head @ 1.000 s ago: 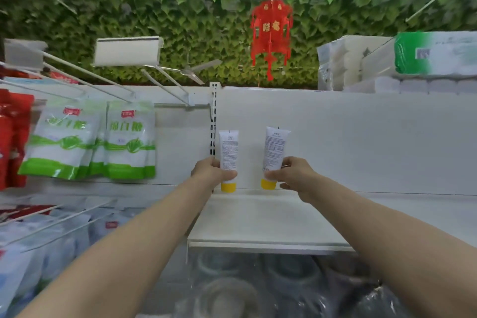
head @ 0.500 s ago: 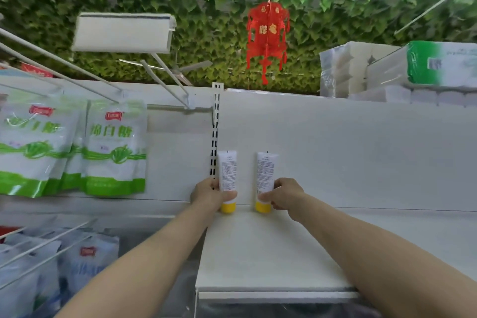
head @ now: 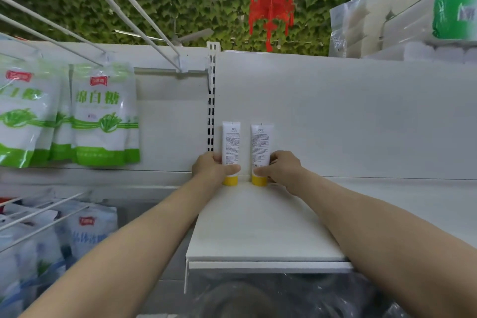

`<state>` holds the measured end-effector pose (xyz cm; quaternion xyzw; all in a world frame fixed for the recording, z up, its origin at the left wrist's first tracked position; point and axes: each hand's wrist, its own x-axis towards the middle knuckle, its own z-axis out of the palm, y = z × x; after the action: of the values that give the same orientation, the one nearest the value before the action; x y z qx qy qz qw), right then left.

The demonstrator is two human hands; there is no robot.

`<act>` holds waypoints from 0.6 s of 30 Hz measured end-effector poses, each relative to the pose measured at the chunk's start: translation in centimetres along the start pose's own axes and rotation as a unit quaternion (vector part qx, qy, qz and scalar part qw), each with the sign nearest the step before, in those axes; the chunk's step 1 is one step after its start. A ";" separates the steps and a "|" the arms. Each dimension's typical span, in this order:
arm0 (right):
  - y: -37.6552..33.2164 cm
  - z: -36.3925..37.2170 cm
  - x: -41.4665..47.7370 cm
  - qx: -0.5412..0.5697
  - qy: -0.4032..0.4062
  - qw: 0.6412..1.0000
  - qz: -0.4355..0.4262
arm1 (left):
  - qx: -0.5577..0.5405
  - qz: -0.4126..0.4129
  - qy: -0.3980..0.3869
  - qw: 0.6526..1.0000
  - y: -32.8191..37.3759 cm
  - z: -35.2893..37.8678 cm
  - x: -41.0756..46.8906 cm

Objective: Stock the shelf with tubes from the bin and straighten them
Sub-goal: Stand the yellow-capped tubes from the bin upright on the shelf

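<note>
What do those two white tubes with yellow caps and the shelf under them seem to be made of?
The white tubes with yellow caps, left and right, look like soft matte plastic: flat crimped tops, printed text. The white shelf board looks like painted metal or laminate, smooth with a dull sheen; which one is unclear.

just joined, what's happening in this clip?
A person is stocking a white shelf with tubes. The left hand grips one white tube with a yellow cap, and the right hand grips a second one. Both tubes stand upright, cap down, side by side at the back left of the shelf, with a small gap between them. Green and white bags hang on pegs to the left.
</note>
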<state>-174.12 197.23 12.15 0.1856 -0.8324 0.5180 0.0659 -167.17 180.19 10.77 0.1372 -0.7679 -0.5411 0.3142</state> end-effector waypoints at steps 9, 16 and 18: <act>-0.1 -0.3 0.3 -0.011 -0.003 1.000 0.013 | 0.027 0.002 0.018 0.999 0.1 -0.1 -0.1; 0.1 -0.5 0.6 -0.015 -0.009 1.000 0.016 | 0.032 0.001 0.016 0.999 -0.1 -0.1 0.1; 0.2 -0.5 0.7 -0.017 -0.012 1.000 0.015 | 0.034 0.000 0.016 0.999 -0.1 -0.1 0.1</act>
<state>-174.88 197.53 12.45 0.1779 -0.8445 0.5026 0.0511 -167.20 180.02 10.68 0.1569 -0.7809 -0.5122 0.3214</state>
